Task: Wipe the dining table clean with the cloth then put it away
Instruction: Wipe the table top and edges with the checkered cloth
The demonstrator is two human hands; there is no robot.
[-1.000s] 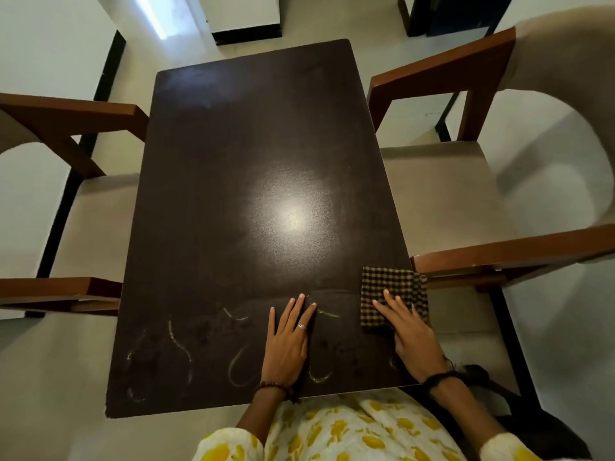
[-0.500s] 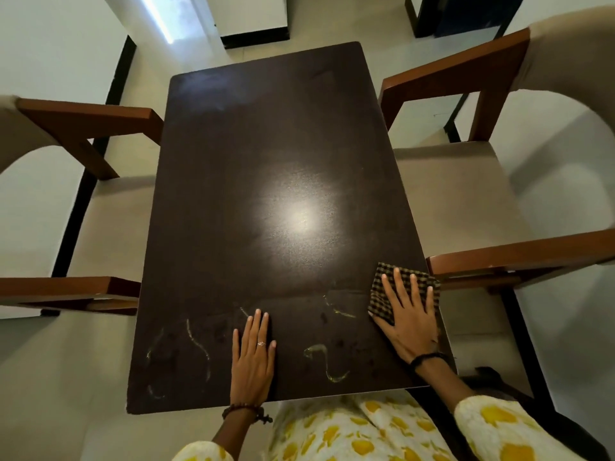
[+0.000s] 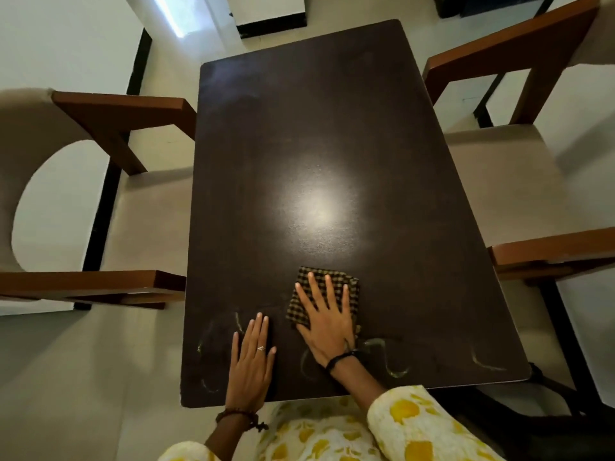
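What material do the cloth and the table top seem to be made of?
Cloth: woven fabric, probably cotton; checked dark and yellow weave, soft folded edges. Table top: likely laminate or finished wood, dark brown, semi-gloss; it reflects a soft light patch and shows faint grain.

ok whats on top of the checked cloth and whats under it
The right hand lies flat on the checked cloth, fingers spread and straight. Under the cloth is the dark table. Whether any smears lie beneath it cannot be seen; pale smears show nearby.

Left hand (image 3: 251, 364): flat, fingers straight and together, palm down near the worktop's near edge. Right hand (image 3: 326, 322): flat, fingers spread, pressing down just beside it.
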